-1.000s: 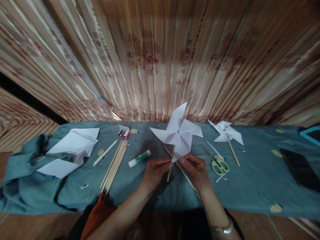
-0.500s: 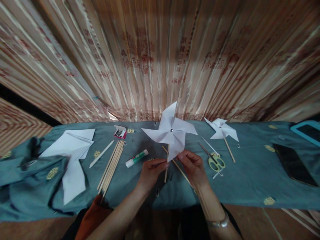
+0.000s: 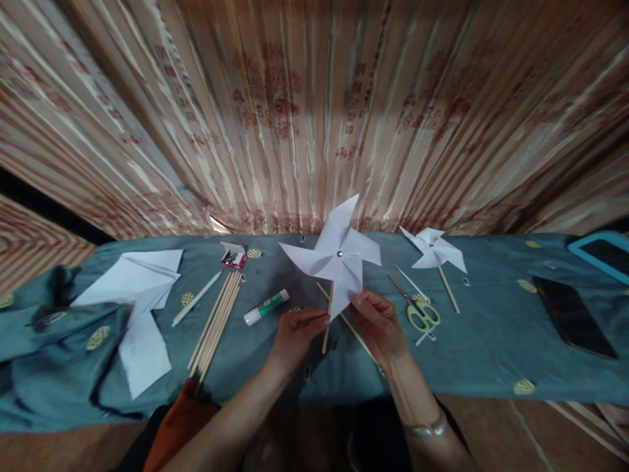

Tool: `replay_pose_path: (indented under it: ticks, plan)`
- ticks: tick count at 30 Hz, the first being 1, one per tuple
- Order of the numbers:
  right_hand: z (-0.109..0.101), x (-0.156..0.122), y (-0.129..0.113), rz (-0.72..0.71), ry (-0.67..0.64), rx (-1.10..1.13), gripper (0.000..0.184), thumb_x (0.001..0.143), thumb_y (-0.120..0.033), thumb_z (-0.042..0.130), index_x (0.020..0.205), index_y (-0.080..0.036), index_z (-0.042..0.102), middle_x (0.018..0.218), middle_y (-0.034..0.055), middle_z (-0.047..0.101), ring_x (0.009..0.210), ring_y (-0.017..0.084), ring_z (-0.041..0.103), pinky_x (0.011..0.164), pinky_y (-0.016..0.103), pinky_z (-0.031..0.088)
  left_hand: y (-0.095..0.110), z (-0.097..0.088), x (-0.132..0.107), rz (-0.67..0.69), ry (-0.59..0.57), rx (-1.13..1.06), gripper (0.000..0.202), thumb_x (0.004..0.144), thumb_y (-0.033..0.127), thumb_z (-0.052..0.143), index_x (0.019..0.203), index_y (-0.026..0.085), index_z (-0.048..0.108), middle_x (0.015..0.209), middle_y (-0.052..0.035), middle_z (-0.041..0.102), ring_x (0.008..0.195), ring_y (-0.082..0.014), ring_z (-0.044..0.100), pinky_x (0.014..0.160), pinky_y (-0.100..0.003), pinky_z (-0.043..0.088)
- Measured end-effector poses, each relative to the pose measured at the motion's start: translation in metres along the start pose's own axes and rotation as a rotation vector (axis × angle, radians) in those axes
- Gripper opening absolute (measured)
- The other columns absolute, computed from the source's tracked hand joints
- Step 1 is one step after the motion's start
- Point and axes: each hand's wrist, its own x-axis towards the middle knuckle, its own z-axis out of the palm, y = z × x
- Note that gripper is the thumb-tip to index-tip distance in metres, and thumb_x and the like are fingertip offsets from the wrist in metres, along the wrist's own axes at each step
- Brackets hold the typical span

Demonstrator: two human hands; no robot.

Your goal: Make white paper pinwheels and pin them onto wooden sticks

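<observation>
A white paper pinwheel [image 3: 339, 252] with a shiny pin at its centre is held up over the middle of the table. Its wooden stick [image 3: 325, 339] shows below the lowest blade. My left hand [image 3: 295, 334] pinches the stick near that blade's tip. On the other side, my right hand [image 3: 377, 322] has thumb and fingers closed on the edge of the lower blade. Another loose stick [image 3: 356, 336] lies slantwise on the cloth beneath. Green-handled scissors [image 3: 417, 310] rest just right of my right hand, and a glue stick [image 3: 266, 307] lies left of my left hand.
A finished pinwheel [image 3: 435, 248] lies at the back right. Further right are a black phone [image 3: 572, 318] and a blue-framed device [image 3: 602, 259]. To the left are several wooden sticks [image 3: 216, 324], a white pen [image 3: 196, 299], a small pin box [image 3: 233, 257] and paper sheets [image 3: 142, 288].
The pinwheel's blades have turned slightly clockwise and tilted, the top one leaning further right. Both hands keep nearly the same place. The whole view has shifted a little.
</observation>
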Motion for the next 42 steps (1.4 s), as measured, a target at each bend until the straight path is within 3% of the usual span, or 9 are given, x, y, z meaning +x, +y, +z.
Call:
replay_pose_path:
  ticks: [5,10,12,14,17,20,25,32,42]
  plan:
    - [0.003,0.0,0.005,-0.008,-0.01,-0.055,0.018,0.065,-0.039,0.084,0.072,-0.024,0.078,0.068,-0.0005,0.072,0.069,0.015,0.063,0.074,0.029,0.049,-0.001,0.004,0.0,-0.013,-0.021,-0.021,0.023,0.059,0.037,0.083,0.075,0.02,0.08,0.08,-0.0045,0.077,0.076,-0.0199,0.067,0.076,-0.029,0.05]
    - [-0.005,0.0,-0.002,-0.092,-0.045,-0.226,0.021,0.062,-0.041,0.086,0.059,-0.024,0.074,0.072,-0.0001,0.072,0.07,0.016,0.062,0.071,0.03,0.047,0.001,0.004,0.001,-0.016,-0.007,-0.052,0.028,0.057,0.036,0.084,0.079,0.019,0.08,0.084,-0.0067,0.078,0.082,-0.0222,0.069,0.084,-0.033,0.05]
    - [-0.015,0.002,-0.009,-0.156,0.039,-0.294,0.03,0.064,-0.049,0.082,0.054,-0.023,0.072,0.073,0.0029,0.073,0.072,0.018,0.063,0.07,0.031,0.047,0.002,0.003,0.001,-0.028,0.015,-0.048,0.026,0.055,0.035,0.085,0.075,0.02,0.08,0.082,-0.0057,0.078,0.081,-0.0217,0.068,0.083,-0.033,0.05]
    - [-0.027,0.005,-0.017,-0.24,0.225,-0.301,0.039,0.069,-0.057,0.075,0.053,-0.022,0.071,0.071,0.0045,0.073,0.071,0.019,0.062,0.067,0.031,0.045,0.003,0.001,0.001,-0.038,0.023,-0.035,0.024,0.054,0.036,0.085,0.073,0.021,0.08,0.079,-0.0045,0.078,0.08,-0.0214,0.068,0.082,-0.032,0.05]
    - [-0.039,0.01,-0.023,-0.356,0.431,-0.323,0.028,0.069,-0.051,0.077,0.069,-0.023,0.076,0.079,0.0034,0.074,0.077,0.019,0.062,0.071,0.031,0.045,0.001,-0.001,-0.002,-0.054,0.002,0.023,0.024,0.055,0.039,0.084,0.071,0.022,0.08,0.073,-0.0035,0.076,0.075,-0.0208,0.066,0.076,-0.031,0.05]
    - [-0.041,0.013,-0.023,-0.395,0.44,-0.347,0.022,0.069,-0.043,0.078,0.081,-0.024,0.077,0.082,0.0018,0.074,0.08,0.018,0.063,0.076,0.031,0.045,-0.002,-0.003,-0.005,-0.082,-0.012,0.048,0.024,0.055,0.038,0.084,0.072,0.021,0.08,0.072,-0.0037,0.075,0.074,-0.0197,0.066,0.074,-0.03,0.049]
    - [-0.034,0.016,-0.021,-0.443,0.462,-0.308,0.018,0.064,-0.036,0.082,0.079,-0.026,0.077,0.078,-0.0009,0.074,0.076,0.016,0.062,0.077,0.032,0.046,-0.004,-0.007,-0.008,-0.109,-0.017,0.042,0.026,0.054,0.039,0.085,0.07,0.02,0.08,0.071,-0.0046,0.075,0.072,-0.0183,0.065,0.074,-0.029,0.048]
    - [-0.027,0.013,-0.013,-0.336,0.35,-0.309,0.016,0.057,-0.033,0.085,0.067,-0.024,0.077,0.064,-0.0014,0.069,0.062,0.013,0.056,0.064,0.03,0.046,0.0,-0.011,-0.006,-0.096,0.03,-0.016,0.028,0.051,0.037,0.086,0.072,0.02,0.08,0.079,-0.0061,0.077,0.08,-0.0225,0.068,0.082,-0.034,0.051]
    - [-0.007,0.006,-0.002,-0.046,0.191,-0.11,0.026,0.048,-0.036,0.092,0.057,-0.022,0.071,0.051,-0.0039,0.063,0.049,0.009,0.053,0.049,0.023,0.046,-0.001,-0.019,-0.003,-0.009,0.035,0.056,0.016,0.059,0.032,0.082,0.072,0.021,0.08,0.074,-0.0037,0.075,0.074,-0.0185,0.064,0.073,-0.03,0.049]
